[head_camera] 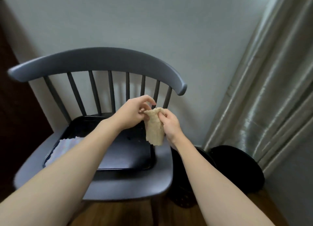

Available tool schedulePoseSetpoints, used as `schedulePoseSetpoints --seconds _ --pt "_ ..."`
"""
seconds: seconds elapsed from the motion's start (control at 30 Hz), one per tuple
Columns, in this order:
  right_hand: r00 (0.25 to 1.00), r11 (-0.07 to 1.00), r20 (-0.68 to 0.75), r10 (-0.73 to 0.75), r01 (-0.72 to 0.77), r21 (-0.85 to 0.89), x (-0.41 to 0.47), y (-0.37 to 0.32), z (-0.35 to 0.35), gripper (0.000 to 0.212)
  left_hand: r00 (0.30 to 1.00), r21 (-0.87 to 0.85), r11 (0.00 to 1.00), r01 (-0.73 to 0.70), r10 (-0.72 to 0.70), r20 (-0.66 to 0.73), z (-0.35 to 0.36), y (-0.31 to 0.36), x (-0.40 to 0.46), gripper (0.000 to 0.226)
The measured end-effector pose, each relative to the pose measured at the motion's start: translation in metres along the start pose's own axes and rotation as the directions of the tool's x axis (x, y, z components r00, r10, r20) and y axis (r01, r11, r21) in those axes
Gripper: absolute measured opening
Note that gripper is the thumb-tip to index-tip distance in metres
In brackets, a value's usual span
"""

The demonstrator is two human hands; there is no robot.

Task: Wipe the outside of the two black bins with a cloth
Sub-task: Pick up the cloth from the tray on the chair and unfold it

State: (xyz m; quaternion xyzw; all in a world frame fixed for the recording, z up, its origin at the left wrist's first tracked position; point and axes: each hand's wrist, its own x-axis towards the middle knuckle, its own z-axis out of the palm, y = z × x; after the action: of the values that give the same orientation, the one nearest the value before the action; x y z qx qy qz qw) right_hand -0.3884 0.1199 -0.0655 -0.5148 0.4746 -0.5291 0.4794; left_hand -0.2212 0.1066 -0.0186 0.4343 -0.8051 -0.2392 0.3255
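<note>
Cloth [155, 127] is pinched by both hands, L [133, 113] & R [170, 124]; 2 bins [237, 168] apparently not yet wiped.

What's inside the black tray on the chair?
A pale cloth lies in the black tray at its left end; the left forearm covers part of the tray floor.

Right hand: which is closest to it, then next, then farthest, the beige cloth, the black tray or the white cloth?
From the right hand:
1. Beige cloth, pinched in its fingers.
2. Black tray, below on the chair seat.
3. White cloth, at the tray's far left.
</note>
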Motion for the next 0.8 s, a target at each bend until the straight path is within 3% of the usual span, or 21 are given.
schedulePoseSetpoints --seconds 0.1,0.23,0.3,0.4,0.57,0.63,0.7,0.8 --pt "0.997 0.998 -0.075 -0.008 0.013 0.055 -0.031 -0.011 -0.024 0.011 0.995 -0.01 0.995 -0.099 0.099 0.033 0.019 0.035 -0.007 0.052" --pt "0.987 0.999 -0.158 -0.034 0.038 0.024 -0.074 -0.02 -0.06 0.022 0.985 0.017 0.987 -0.158 0.156 0.072 0.045 0.078 -0.015 0.026" --pt "0.986 0.998 -0.157 -0.058 0.055 -0.024 -0.094 -0.026 -0.078 0.015 0.981 -0.004 0.984 -0.178 0.178 0.08 0.058 0.099 -0.019 0.018" --pt "0.985 0.996 -0.149 -0.089 0.084 -0.044 -0.127 -0.036 -0.102 0.021 0.979 -0.009 0.983 -0.184 0.184 0.09 0.076 0.131 -0.026 0.015" --pt "0.997 0.997 -0.077 -0.033 0.038 0.074 -0.178 -0.045 -0.128 0.027 0.966 -0.03 0.974 -0.223 0.225 0.125 0.102 0.168 -0.034 0.02" --pt "0.991 0.995 -0.101 -0.091 0.095 0.037 -0.188 -0.044 -0.135 0.026 0.96 -0.046 0.972 -0.23 0.234 0.151 0.109 0.173 -0.036 0.018" --pt "0.981 0.989 -0.125 -0.146 0.145 -0.02 -0.191 -0.039 -0.139 0.037 0.957 -0.063 0.972 -0.228 0.235 0.168 0.114 0.171 -0.037 0.017" --pt "0.986 0.985 -0.12 -0.117 0.1 -0.143 -0.191 -0.033 -0.142 0.038 0.957 -0.066 0.971 -0.231 0.239 0.165 0.119 0.164 -0.036 0.02"
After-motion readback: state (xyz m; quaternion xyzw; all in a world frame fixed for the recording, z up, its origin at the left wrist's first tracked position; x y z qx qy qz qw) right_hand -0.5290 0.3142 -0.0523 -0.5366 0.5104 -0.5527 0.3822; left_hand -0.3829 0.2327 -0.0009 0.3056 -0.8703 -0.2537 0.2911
